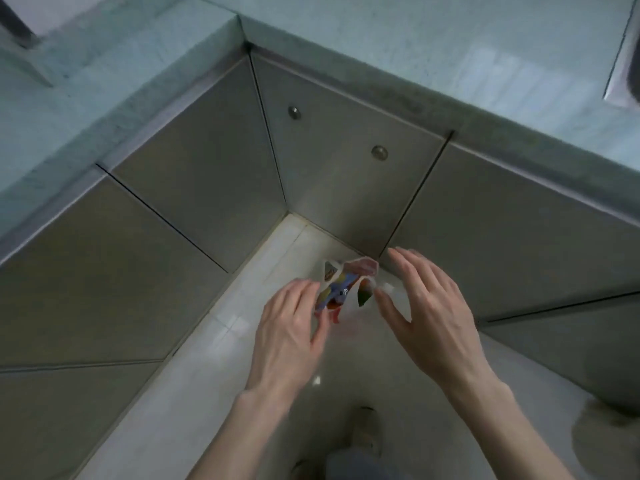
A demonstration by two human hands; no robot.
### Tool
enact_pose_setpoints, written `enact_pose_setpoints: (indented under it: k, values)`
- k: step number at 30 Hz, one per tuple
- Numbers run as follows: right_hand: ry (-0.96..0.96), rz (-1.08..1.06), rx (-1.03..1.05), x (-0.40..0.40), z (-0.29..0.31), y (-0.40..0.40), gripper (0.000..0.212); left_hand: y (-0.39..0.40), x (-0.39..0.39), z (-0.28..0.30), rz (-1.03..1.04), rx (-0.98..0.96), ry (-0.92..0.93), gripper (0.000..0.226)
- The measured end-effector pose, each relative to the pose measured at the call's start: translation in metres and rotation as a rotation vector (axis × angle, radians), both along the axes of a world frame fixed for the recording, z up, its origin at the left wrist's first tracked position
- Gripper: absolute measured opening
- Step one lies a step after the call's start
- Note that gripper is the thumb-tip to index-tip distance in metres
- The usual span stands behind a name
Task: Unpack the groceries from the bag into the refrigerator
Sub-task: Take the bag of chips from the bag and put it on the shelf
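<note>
Two hands reaching down, left hand (291,323) touching bag (343,285), right hand (426,306) spread

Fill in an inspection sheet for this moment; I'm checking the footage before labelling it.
Surface: pale glossy floor in a corner of grey cabinet doors.
Job's things: crumpled colourful bag between the hands; no refrigerator seen.
Clutter: nothing seen.
Grippers: left hand touches the bag, whether it grips is unclear; right hand open beside it, fingers straight.
Cables: nothing seen.
Surroundings: light countertop above the cabinets, two round knobs, the person's foot below.
</note>
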State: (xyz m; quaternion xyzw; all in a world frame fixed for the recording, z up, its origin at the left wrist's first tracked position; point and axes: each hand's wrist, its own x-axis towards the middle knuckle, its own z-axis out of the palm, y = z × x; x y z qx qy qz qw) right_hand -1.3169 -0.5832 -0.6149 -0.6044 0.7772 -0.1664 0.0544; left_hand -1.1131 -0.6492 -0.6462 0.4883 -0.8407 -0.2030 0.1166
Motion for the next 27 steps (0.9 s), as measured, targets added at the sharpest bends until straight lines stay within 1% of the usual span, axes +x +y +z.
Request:
enact_pose_setpoints:
  k: [5, 8, 12, 16, 19, 24, 26, 27]
  values:
    - [-0.007, -0.012, -0.008, -0.003, -0.113, -0.018, 0.054, -0.011, -0.013, -0.128, -0.073, 0.01, 0.006, 0.048]
    - [-0.002, 0.008, -0.014, -0.008, -0.176, -0.029, 0.053, -0.018, -0.026, -0.196, -0.094, 0.038, 0.013, 0.043]
    - [0.022, 0.057, -0.024, -0.017, -0.244, -0.044, 0.063, -0.032, -0.046, -0.264, -0.119, 0.065, 0.032, 0.042]
    - [0.069, 0.083, -0.07, -0.022, -0.296, -0.062, 0.062, -0.042, -0.055, -0.313, -0.114, 0.059, 0.036, 0.038]
    - [0.131, 0.108, -0.036, -0.023, -0.326, -0.07, 0.061, -0.048, -0.057, -0.341, -0.084, 0.05, 0.045, 0.038]
    - [0.191, 0.143, 0.149, -0.031, -0.374, -0.067, 0.047, -0.054, -0.064, -0.369, -0.088, 0.037, 0.129, 0.045]
    - [0.174, 0.141, 0.295, -0.034, -0.381, -0.063, 0.041, -0.059, -0.067, -0.378, -0.074, 0.05, 0.147, 0.049]
    - [0.154, 0.146, 0.385, -0.035, -0.382, -0.06, 0.04, -0.062, -0.068, -0.381, -0.062, 0.07, 0.129, 0.051]
